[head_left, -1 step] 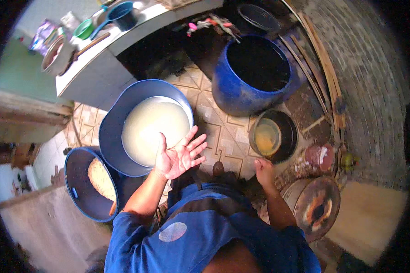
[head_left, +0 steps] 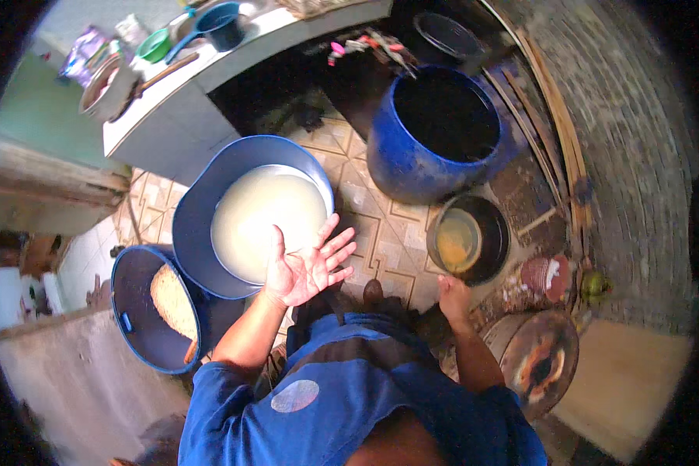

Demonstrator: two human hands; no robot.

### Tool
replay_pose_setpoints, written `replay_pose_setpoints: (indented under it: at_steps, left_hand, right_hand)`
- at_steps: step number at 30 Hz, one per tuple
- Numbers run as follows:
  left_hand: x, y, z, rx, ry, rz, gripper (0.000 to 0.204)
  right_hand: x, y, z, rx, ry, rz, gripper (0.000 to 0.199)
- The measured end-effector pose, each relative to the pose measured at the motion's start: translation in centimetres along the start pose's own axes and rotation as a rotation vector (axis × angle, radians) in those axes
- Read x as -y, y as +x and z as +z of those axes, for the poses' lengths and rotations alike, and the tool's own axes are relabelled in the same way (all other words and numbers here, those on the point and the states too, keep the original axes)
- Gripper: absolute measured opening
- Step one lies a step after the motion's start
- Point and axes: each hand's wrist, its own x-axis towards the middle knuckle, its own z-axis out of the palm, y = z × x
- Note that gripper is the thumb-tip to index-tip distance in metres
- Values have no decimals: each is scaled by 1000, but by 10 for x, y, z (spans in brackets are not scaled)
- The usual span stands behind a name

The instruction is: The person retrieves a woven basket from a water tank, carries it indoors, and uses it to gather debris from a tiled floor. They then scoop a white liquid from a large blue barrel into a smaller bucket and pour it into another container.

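The left hand (head_left: 307,268) is held palm up, its fingers spread well apart, over the near right rim of the blue tub (head_left: 196,221); whether it touches the rim I cannot tell. The tub stands left of centre on the tiled floor (head_left: 384,252) with pale, cloudy liquid (head_left: 268,221) in it. The right hand (head_left: 453,297) is at the near side of the dark bucket (head_left: 494,260), its fingers drawn together in a loose fist (what lies inside them, if anything, I cannot tell). Yellowish liquid (head_left: 457,239) shows in the bucket, which stands right of centre.

Just left of the tub and nearer, a blue bin (head_left: 144,334) tilts, with tan grains (head_left: 172,301) along its right side. Beyond the bucket is the big blue barrel (head_left: 396,167), dark inside. At the near right is a drum (head_left: 532,365) with a rusty top. On the far left counter (head_left: 122,133) sit a blue saucepan (head_left: 220,33), a green bowl (head_left: 154,48) and a pot (head_left: 109,93).
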Motion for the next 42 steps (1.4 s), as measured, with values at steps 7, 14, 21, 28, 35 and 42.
replay_pose_setpoints:
  at_steps: [7, 14, 21, 28, 35, 42]
  left_hand:
    - [28, -15, 38, -2, -88, 212, 108]
    - [55, -61, -45, -767, 915, 194, 82]
    - [76, -146, -134, -1242, 885, 312, 69]
    - [57, -205, -179, -1622, 954, 359, 68]
    - [34, -266, -218, -1604, 552, 491, 66]
    - [19, -304, -262, -1635, 473, 503, 68]
  right_hand:
    - [-71, 27, 1, 43, -24, 213, 15]
    - [-167, 25, 41, -9, -171, 21, 14]
    - [-184, 32, 78, 219, -372, 98, 7]
    - [-65, 75, 80, 235, -380, 155, 28]
    - [85, 142, 132, 356, -231, -55, 39]
    - [237, 200, 132, 197, -157, -259, 17]
